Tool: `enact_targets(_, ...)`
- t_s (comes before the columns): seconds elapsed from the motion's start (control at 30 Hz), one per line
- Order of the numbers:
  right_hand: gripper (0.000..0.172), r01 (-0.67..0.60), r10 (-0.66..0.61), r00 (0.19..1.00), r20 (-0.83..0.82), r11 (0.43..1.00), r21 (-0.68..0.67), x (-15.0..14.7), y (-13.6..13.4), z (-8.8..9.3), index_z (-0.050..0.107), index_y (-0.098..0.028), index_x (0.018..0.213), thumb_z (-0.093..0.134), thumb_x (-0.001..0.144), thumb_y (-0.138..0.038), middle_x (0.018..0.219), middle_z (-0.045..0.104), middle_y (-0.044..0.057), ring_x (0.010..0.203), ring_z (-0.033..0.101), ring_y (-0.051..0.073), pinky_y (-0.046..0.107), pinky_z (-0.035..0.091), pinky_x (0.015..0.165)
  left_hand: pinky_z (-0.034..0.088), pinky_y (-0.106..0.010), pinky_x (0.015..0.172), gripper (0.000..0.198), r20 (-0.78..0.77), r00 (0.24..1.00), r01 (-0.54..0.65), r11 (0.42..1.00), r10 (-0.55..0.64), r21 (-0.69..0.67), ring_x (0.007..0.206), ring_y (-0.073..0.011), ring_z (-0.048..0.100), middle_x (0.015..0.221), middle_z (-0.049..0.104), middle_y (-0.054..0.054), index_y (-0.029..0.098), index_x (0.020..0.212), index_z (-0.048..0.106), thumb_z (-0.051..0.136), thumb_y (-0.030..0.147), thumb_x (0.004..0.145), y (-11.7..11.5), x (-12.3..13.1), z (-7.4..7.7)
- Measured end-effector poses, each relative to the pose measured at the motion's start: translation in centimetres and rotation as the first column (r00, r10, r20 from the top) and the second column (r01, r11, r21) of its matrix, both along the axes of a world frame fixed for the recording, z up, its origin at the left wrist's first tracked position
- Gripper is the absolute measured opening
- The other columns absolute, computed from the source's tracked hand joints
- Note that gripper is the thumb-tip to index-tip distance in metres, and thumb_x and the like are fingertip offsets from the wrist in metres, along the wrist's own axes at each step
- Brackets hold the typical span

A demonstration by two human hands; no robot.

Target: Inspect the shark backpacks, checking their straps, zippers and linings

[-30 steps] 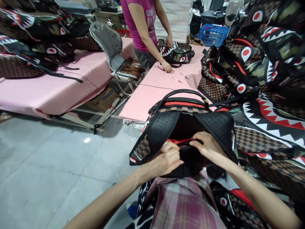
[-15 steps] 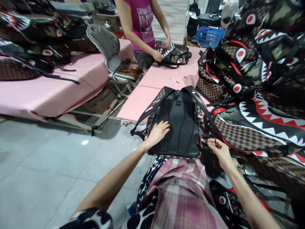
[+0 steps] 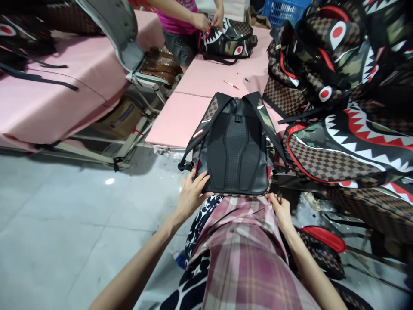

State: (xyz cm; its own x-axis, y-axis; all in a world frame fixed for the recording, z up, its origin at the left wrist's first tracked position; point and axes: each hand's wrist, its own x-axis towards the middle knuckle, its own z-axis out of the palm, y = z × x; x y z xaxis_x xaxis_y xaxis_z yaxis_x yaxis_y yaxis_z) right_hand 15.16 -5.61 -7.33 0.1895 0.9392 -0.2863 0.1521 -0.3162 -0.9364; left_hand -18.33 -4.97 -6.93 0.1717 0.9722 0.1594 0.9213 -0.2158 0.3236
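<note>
A backpack (image 3: pixel 237 146) lies with its black padded back panel up and its bottom edge toward me. Its black shoulder straps spread to both sides, and brown checks show at the rim. At the lower left corner, my left hand (image 3: pixel 191 193) has its fingers over the panel and its thumb along the bottom edge, gripping it. My right hand (image 3: pixel 280 209) pinches the lower right corner. A small dark tool (image 3: pixel 279 197), too small to make out, is also tucked in that hand.
Shark-mouth backpacks (image 3: pixel 364 146) are piled along the right side. Across the pink table (image 3: pixel 180 116), a co-worker's hands (image 3: pixel 209 21) handle another backpack (image 3: pixel 229 43). A red-and-white pen (image 3: pixel 231 85) lies between. A grey chair (image 3: pixel 121 38) stands left, beside another pink table (image 3: pixel 64 90).
My left hand has slid from the middle of the panel down to the lower left corner. The right hand has come in to the lower right corner. My view has tilted down.
</note>
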Motion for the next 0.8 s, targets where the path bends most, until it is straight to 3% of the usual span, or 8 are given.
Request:
enact_targets(0.2,0.039,-0.040,0.040,0.999,-0.010,0.999,0.027,-0.4,-0.9,-0.1,0.065,-0.012,0.093,0.053,0.080,-0.047,0.061,0.053,-0.001,0.053,0.041,0.010,0.023,0.031,0.051,0.036,-0.048,0.096,0.040,0.006,0.999,0.042,0.999,-0.042,-0.007,0.119,-0.0314,0.042,0.118,0.061,-0.007,0.024,0.113,0.060,0.059,0.042,0.077,1.1,-0.3,1.0)
enact_targets(0.33,0.039,0.054,-0.051,0.998,-0.033,0.994,0.092,0.8,0.9,0.6,0.064,-0.012,0.087,0.053,0.079,-0.048,0.061,0.053,0.000,0.050,0.039,0.009,0.023,0.031,0.048,0.045,-0.035,0.081,0.026,-0.012,0.998,0.053,0.992,-0.054,-0.115,0.096,-0.0235,0.057,0.106,0.067,-0.006,0.024,0.097,0.068,0.050,0.037,0.085,2.3,1.5,2.8)
enact_targets(0.43,0.038,0.127,-0.150,0.983,0.102,0.970,0.207,2.0,2.0,2.0,0.064,-0.013,0.085,0.050,0.080,-0.047,0.064,0.057,0.002,0.055,0.046,0.012,0.024,0.036,0.052,0.044,-0.030,0.074,0.029,-0.032,0.994,0.094,0.971,-0.103,-0.219,0.091,-0.0223,0.060,0.091,0.071,-0.006,0.023,0.084,0.072,0.050,0.041,0.084,3.9,3.2,4.5)
enact_targets(0.5,0.035,0.020,-0.117,0.948,0.297,0.950,0.311,1.7,2.0,3.1,0.065,-0.015,0.085,0.046,0.084,-0.044,0.074,0.061,0.004,0.066,0.053,0.015,0.027,0.041,0.062,0.042,-0.026,0.073,0.030,-0.008,0.989,0.139,0.951,-0.147,-0.276,0.088,-0.0201,0.061,0.084,0.071,-0.005,0.022,0.079,0.072,0.049,0.041,0.084,4.9,3.8,5.5)
enact_targets(0.57,0.034,-0.201,-0.011,0.855,0.518,0.914,0.351,0.1,1.5,3.8,0.067,-0.016,0.092,0.043,0.087,-0.039,0.080,0.063,0.006,0.074,0.056,0.017,0.028,0.042,0.070,0.040,-0.024,0.073,0.030,0.030,0.981,0.189,0.930,-0.190,-0.316,0.085,-0.0175,0.062,0.082,0.072,-0.003,0.023,0.077,0.072,0.049,0.040,0.084,5.5,3.8,6.2)
enact_targets(0.67,0.035,-0.513,0.140,0.623,0.770,0.816,0.267,-4.2,0.3,4.1,0.063,-0.016,0.112,0.041,0.090,-0.033,0.076,0.064,0.007,0.072,0.057,0.017,0.028,0.040,0.071,0.038,-0.022,0.071,0.029,0.072,0.974,0.228,0.909,-0.216,-0.349,0.081,-0.0161,0.062,0.081,0.072,-0.002,0.022,0.076,0.072,0.049,0.038,0.084,5.8,3.5,6.8)
enact_targets(0.73,0.035,-0.654,0.209,0.487,0.848,0.730,0.196,-7.3,-0.3,4.0,0.059,-0.017,0.117,0.039,0.092,-0.031,0.076,0.064,0.007,0.072,0.057,0.017,0.028,0.038,0.071,0.037,-0.022,0.069,0.030,0.099,0.972,0.236,0.905,-0.214,-0.355,0.079,-0.0160,0.062,0.077,0.071,-0.003,0.021,0.075,0.071,0.049,0.038,0.084,5.8,3.2,6.9)
enact_targets(0.8,0.035,-0.733,0.249,0.407,0.879,0.663,0.152,-10.1,-0.7,3.8,0.059,-0.019,0.117,0.037,0.093,-0.029,0.081,0.064,0.008,0.074,0.057,0.017,0.028,0.037,0.070,0.036,-0.022,0.068,0.032,0.116,0.968,0.249,0.901,-0.222,-0.354,0.075,-0.0158,0.062,0.073,0.070,-0.003,0.020,0.074,0.071,0.048,0.039,0.084,5.8,3.0,6.9)
